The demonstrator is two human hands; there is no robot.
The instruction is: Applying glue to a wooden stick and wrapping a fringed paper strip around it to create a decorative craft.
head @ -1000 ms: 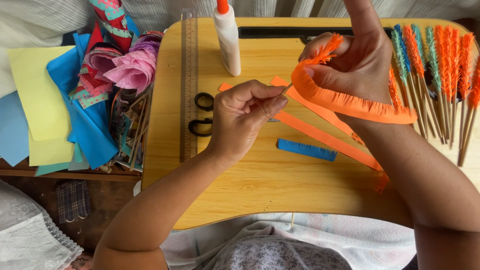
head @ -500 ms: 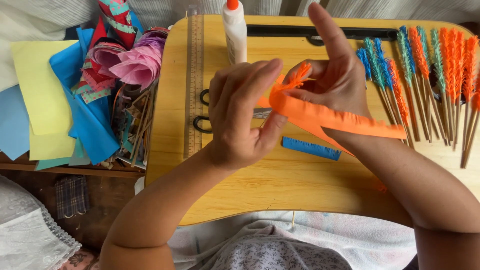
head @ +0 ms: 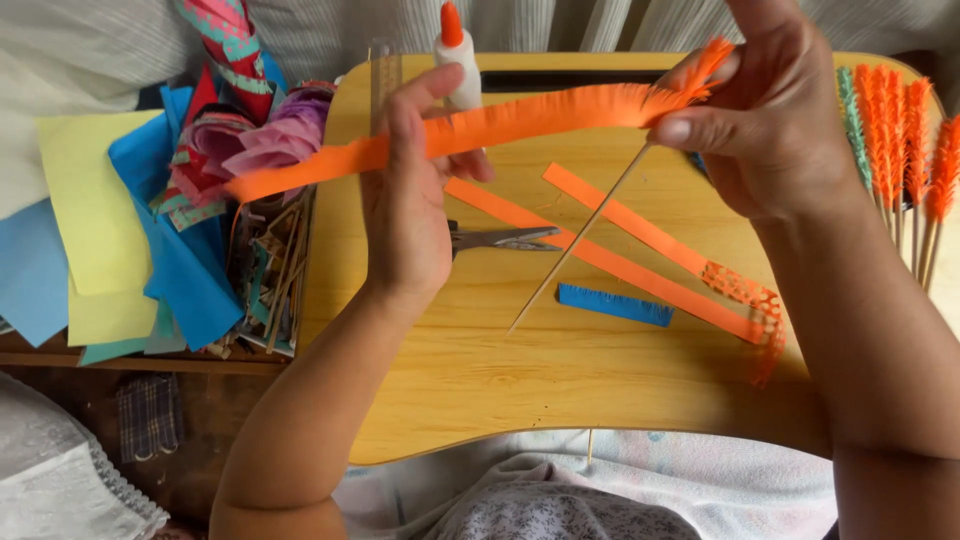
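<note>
My left hand (head: 408, 205) pinches a long orange fringed paper strip (head: 520, 120) and holds it stretched out level above the wooden lap table (head: 480, 390). My right hand (head: 775, 120) grips a thin wooden skewer (head: 580, 245) near its top, where the strip's other end is wound around it in an orange tuft. The skewer slants down to the left, its point just above the table.
On the table lie two flat orange strips (head: 640, 260), a short blue fringed piece (head: 615, 305), scissors (head: 500, 240), a ruler (head: 383, 75) and a glue bottle (head: 455, 50). Finished orange and green fringed sticks (head: 905, 150) lie at the right. Coloured paper sheets (head: 110, 230) pile up at the left.
My left hand has pulled the orange strip out to the left until it is stretched straight. My right hand rose and tilted the skewer, so its lower end shows.
</note>
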